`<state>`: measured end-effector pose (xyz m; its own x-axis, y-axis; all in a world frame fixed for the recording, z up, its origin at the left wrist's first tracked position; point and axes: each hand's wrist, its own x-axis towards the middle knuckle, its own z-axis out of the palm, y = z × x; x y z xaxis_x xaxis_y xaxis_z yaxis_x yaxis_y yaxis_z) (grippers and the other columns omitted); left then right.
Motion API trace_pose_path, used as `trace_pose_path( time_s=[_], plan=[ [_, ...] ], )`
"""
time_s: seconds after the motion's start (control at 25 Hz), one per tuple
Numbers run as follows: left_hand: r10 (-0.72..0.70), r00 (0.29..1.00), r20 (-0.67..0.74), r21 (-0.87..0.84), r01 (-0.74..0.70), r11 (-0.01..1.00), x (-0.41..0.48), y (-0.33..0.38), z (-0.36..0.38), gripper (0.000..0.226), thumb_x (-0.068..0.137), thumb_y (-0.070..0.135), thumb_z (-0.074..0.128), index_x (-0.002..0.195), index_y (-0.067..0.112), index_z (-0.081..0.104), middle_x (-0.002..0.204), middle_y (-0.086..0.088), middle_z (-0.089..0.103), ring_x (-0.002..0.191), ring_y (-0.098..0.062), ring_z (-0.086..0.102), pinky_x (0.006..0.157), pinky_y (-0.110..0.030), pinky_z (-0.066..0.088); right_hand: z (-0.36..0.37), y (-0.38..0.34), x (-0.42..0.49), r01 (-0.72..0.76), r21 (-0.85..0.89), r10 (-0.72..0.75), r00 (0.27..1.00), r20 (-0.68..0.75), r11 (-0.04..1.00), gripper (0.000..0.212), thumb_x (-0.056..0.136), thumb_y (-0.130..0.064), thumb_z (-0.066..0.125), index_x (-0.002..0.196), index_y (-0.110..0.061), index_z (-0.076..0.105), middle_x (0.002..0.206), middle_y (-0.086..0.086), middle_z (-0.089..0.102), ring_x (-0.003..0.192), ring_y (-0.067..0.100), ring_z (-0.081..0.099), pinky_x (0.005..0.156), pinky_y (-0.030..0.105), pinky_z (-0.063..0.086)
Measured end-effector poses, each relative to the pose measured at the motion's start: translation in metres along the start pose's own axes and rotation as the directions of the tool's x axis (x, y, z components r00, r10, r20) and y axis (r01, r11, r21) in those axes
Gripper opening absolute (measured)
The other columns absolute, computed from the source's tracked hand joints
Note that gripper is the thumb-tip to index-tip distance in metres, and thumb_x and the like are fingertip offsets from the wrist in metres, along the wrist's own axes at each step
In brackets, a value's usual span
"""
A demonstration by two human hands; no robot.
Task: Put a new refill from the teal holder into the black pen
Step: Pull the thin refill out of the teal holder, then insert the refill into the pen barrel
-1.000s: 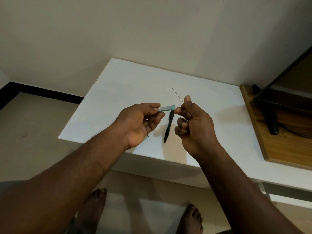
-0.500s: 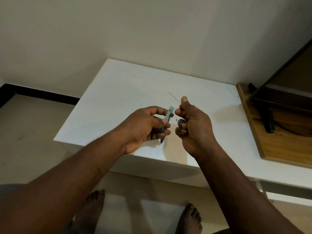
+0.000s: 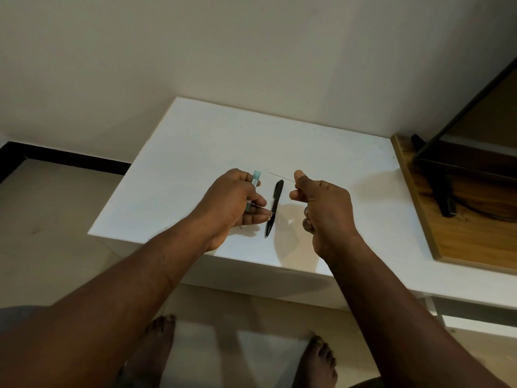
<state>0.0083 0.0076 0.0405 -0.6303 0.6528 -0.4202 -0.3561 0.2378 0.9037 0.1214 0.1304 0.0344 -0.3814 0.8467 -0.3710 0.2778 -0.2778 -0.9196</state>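
The black pen (image 3: 274, 207) lies on the white table (image 3: 195, 152), its length running away from me, between my two hands. My left hand (image 3: 235, 203) is closed around the small teal holder (image 3: 254, 184), held nearly upright with its top end poking out above my fingers. A thin dark sliver also shows under this hand. My right hand (image 3: 321, 203) pinches a very thin refill (image 3: 281, 177) between thumb and forefinger; the refill sticks out to the left, over the pen's far end.
A wooden board (image 3: 475, 233) lies on the table's right side with a black stand foot (image 3: 443, 197) and a dark screen edge on it. The table's near edge runs just under my wrists. My bare feet stand on the tiled floor below.
My hands have moved apart. The left hand carried the teal holder to the left, uncovering the black pen. The right hand still pinches the refill.
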Motion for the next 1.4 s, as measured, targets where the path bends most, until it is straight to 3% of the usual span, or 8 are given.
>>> trace_pose_path(
  time_s=[0.24,0.32,0.4,0.52,0.8,1.0,1.16,1.4],
  plan=[
    [-0.025,0.991,-0.132,0.038,0.03,0.999,0.013,-0.006,0.009,0.015,0.09,0.007,0.051,0.099,0.008,0.063,0.075,-0.009,0.054,0.061,-0.021,0.05,0.063,-0.035,0.045,-0.004,-0.003,-0.001,0.024,-0.013,-0.024,0.999,-0.025,1.0,0.034,0.092,-0.041,0.077,0.072,-0.016,0.068,0.069,-0.004,0.078,0.051,0.01,0.044,0.055,0.028,0.034],
    [0.052,0.989,-0.138,0.292,-0.01,0.957,0.02,-0.011,0.011,0.018,0.092,0.028,0.058,0.098,0.012,0.064,0.077,-0.002,0.057,0.063,-0.019,0.052,0.066,-0.031,0.042,-0.006,-0.005,-0.001,0.041,-0.032,-0.042,0.997,-0.058,0.999,0.034,0.092,-0.041,0.076,0.071,-0.016,0.067,0.065,-0.007,0.076,0.058,0.012,0.05,0.058,0.029,0.035],
    [0.245,0.963,-0.108,0.686,-0.107,0.72,0.021,-0.019,0.014,0.026,0.09,0.044,0.063,0.087,0.019,0.064,0.078,0.005,0.063,0.072,-0.016,0.059,0.061,-0.028,0.041,-0.007,-0.008,0.001,0.054,-0.039,-0.057,0.995,-0.087,0.998,0.034,0.093,-0.041,0.076,0.072,-0.015,0.068,0.062,-0.01,0.075,0.06,0.011,0.054,0.06,0.03,0.038],
    [0.382,0.922,-0.07,0.878,-0.125,0.463,0.019,-0.029,0.022,0.036,0.083,0.056,0.069,0.081,0.021,0.065,0.074,0.004,0.066,0.074,-0.021,0.064,0.063,-0.03,0.046,-0.008,-0.009,0.001,0.063,-0.048,-0.068,0.992,-0.105,0.997,0.035,0.093,-0.041,0.075,0.074,-0.013,0.069,0.062,-0.012,0.075,0.058,0.011,0.053,0.059,0.03,0.039],
    [0.43,0.899,-0.081,0.908,-0.112,0.404,0.02,-0.029,0.028,0.033,0.077,0.041,0.069,0.059,0.019,0.051,0.058,0.003,0.054,0.055,-0.015,0.051,0.048,-0.025,0.03,-0.01,-0.011,-0.001,0.074,-0.044,-0.078,0.992,-0.1,0.996,0.036,0.092,-0.042,0.076,0.072,-0.013,0.068,0.062,-0.011,0.075,0.048,0.005,0.048,0.058,0.028,0.038],
    [0.514,0.858,0.006,0.896,-0.233,0.379,0.015,-0.014,0.005,0.019,0.082,0.043,0.067,0.079,0.025,0.072,0.074,0.007,0.067,0.071,-0.019,0.063,0.062,-0.03,0.05,-0.017,-0.017,0.001,0.101,-0.059,-0.107,0.987,-0.119,0.993,0.039,0.092,-0.043,0.076,0.083,-0.005,0.073,0.061,-0.012,0.075,0.046,-0.001,0.055,0.059,0.029,0.04],
    [0.623,0.776,0.101,0.882,-0.359,0.304,0.01,-0.005,-0.025,0.015,0.087,0.045,0.069,0.088,0.031,0.073,0.091,0.008,0.069,0.082,-0.015,0.064,0.072,-0.035,0.053,-0.025,-0.022,0.004,0.137,-0.051,-0.143,0.982,-0.12,0.989,0.036,0.092,-0.042,0.076,0.076,-0.01,0.071,0.062,-0.011,0.075,0.04,-0.002,0.05,0.057,0.028,0.04],
    [0.634,0.761,0.139,0.89,-0.377,0.257,0.007,0.0,-0.034,0.017,0.092,0.046,0.065,0.096,0.032,0.073,0.089,0.007,0.076,0.08,-0.019,0.069,0.072,-0.036,0.057,-0.025,-0.023,0.006,0.135,-0.076,-0.142,0.986,-0.091,0.988,0.037,0.091,-0.043,0.077,0.081,-0.007,0.075,0.06,-0.012,0.073,0.045,-0.003,0.053,0.059,0.028,0.039]
  ],
)
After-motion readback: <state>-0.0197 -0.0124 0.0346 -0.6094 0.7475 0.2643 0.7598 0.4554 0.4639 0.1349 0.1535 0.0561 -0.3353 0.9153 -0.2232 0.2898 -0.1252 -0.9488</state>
